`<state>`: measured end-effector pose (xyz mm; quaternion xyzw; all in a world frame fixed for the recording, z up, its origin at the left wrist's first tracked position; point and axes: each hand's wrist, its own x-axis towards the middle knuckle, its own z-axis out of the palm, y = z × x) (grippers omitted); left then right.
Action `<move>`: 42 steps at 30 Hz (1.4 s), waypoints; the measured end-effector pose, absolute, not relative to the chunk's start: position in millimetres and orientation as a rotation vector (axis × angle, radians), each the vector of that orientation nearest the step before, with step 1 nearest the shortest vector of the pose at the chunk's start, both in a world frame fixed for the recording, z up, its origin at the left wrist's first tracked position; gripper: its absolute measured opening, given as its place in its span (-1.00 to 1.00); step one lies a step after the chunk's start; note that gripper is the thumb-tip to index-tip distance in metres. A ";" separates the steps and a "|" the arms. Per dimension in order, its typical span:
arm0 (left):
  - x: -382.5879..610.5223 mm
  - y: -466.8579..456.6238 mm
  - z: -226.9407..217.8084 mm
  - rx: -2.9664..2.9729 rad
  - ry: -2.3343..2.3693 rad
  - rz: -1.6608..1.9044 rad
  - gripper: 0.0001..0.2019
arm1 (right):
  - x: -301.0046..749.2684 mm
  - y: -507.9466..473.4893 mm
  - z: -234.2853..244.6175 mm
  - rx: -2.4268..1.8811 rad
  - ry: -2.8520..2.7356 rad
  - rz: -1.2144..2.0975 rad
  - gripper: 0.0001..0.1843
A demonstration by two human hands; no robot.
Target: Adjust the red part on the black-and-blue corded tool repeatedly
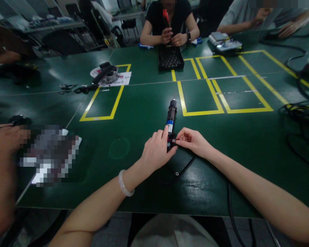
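Observation:
A slim electric screwdriver (171, 115) lies on the green table with its thin bit pointing away from me. Its housing looks opened: a silver-and-blue motor section shows in the middle. My left hand (157, 147) rests over the near end and holds it down, fingers along its left side and thumb at the bottom. From the right, my right hand (192, 140) pinches a small red-and-dark piece, possibly wiring, at the near end; the fingertips hide part of it. Close to the hands, a black cable (186, 165) with a small ring end lies on the table.
Yellow tape outlines (203, 112) mark the table. A black bin of small parts (170, 58) stands opposite, before a co-worker holding a red-tipped tool. A roll-like device on paper (109, 73) lies at the back left. Black cables (301, 120) coil at right. A person's arm (2, 164) reaches in at left.

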<state>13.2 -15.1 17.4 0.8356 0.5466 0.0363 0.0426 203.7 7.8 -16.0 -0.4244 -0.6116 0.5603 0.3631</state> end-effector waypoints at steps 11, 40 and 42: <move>18.5 -11.3 18.9 2.526 1.731 0.113 -0.30 | 206.7 8.4 -12.3 -1.087 -1.508 1.551 -0.73; -64.6 20.7 31.3 2.495 1.999 -0.126 -0.35 | 255.3 25.1 -10.8 -1.217 -1.426 1.374 -0.69; -85.4 31.1 31.1 2.447 2.057 -0.141 -0.34 | 254.3 24.3 -9.0 -1.230 -1.417 1.375 -0.68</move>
